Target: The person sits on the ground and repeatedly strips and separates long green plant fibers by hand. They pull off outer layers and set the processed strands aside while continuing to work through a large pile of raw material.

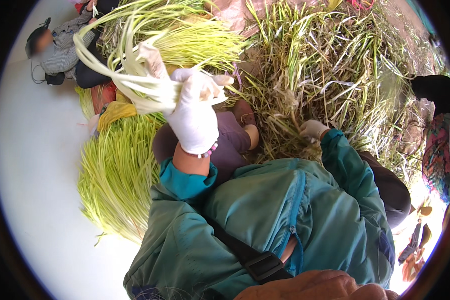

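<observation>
My left hand (197, 108), in a white glove with a beaded bracelet at the wrist, is raised and closed around a bunch of pale green-white stalks (142, 88). The stalks curve away to the upper left. My right hand (314, 129), also gloved in white, is low beside my body at the edge of a heap of tangled, partly dried green leaves (322, 75). Its fingers are partly hidden, and I cannot tell whether it grips any of them. Trimmed yellow-green stalks (198, 41) lie in a pile beyond my left hand.
Another yellow-green pile (116, 176) lies at my left, with a yellow cloth (116, 112) above it. A seated person (62, 56) is at the upper left beside the pale wall. Dark and patterned cloth (437, 153) shows at the right edge.
</observation>
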A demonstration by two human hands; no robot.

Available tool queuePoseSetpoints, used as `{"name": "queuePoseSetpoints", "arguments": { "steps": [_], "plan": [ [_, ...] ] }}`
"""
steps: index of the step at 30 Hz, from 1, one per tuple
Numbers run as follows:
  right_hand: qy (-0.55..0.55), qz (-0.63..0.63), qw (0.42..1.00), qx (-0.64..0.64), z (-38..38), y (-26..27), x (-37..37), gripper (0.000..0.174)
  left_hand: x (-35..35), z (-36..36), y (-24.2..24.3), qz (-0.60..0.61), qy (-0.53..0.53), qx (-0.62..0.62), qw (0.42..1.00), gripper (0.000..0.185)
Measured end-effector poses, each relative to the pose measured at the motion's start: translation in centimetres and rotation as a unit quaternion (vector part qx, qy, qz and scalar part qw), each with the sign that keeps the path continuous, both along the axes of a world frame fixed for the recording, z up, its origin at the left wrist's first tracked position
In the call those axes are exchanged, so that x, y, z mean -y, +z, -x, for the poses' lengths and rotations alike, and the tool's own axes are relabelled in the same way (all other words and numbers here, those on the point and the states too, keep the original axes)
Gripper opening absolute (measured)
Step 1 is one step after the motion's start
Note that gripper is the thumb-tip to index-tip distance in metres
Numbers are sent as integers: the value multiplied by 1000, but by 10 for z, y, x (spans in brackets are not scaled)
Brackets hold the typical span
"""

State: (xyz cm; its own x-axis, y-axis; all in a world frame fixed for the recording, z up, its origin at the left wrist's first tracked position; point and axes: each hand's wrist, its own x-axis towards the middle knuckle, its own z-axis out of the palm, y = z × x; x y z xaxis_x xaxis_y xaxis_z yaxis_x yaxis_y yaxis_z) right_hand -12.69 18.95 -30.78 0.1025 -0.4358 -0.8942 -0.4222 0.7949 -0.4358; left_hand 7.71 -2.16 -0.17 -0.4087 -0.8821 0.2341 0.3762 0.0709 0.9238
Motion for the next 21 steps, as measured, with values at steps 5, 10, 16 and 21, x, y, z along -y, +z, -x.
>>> {"name": "queuePoseSetpoints", "arguments": {
  "steps": [5, 10, 16, 21],
  "plan": [
    [287, 127, 950, 6, -58, -13, -55, 33, 11, -10, -11, -322, -114, -187, 921, 52],
    [233, 139, 957, -98, -44, 100, -27, 29, 11, -24, -25, -392, -189, -219, 873, 40],
    [-255, 211, 931, 152, -32, 228, -41, 20, 8, -26, -34, -416, -189, -205, 866, 32],
    [-374, 366, 849, 74, -45, 246, -47, 16, 3, -25, -42, -375, -246, -179, 876, 32]
  ]
}}
